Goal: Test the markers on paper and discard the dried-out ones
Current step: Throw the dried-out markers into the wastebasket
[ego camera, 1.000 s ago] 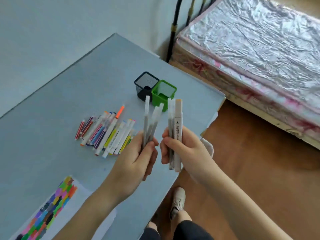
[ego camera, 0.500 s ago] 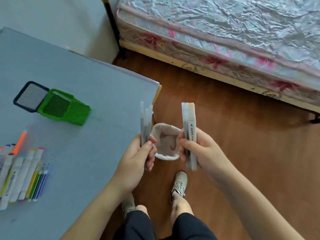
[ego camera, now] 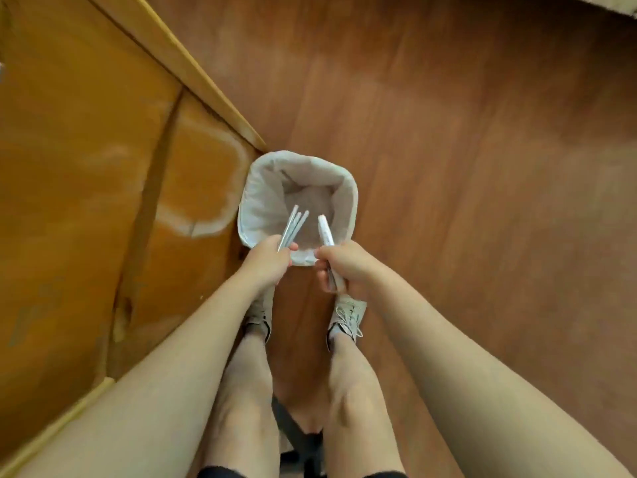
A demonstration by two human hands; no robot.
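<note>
A small bin lined with a white bag [ego camera: 256, 198] stands on the wooden floor below me. My left hand [ego camera: 267, 260] grips a bunch of thin grey markers [ego camera: 293, 227] whose tips point over the bin's opening. My right hand [ego camera: 339, 265] grips a few thicker white markers [ego camera: 324, 229], also angled over the bin's near rim. Both hands hover just above the near edge of the bin. The table top, the paper and the other markers are out of view.
The orange-brown wooden underside and side of the table [ego camera: 86, 188] fills the left. Brown wood floor [ego camera: 465, 167] spreads to the right. My two legs and grey shoes [ego camera: 346, 317] stand just behind the bin.
My view has swung down from the table to the floor. Both hands have carried their markers down and now hold them over the bin's opening.
</note>
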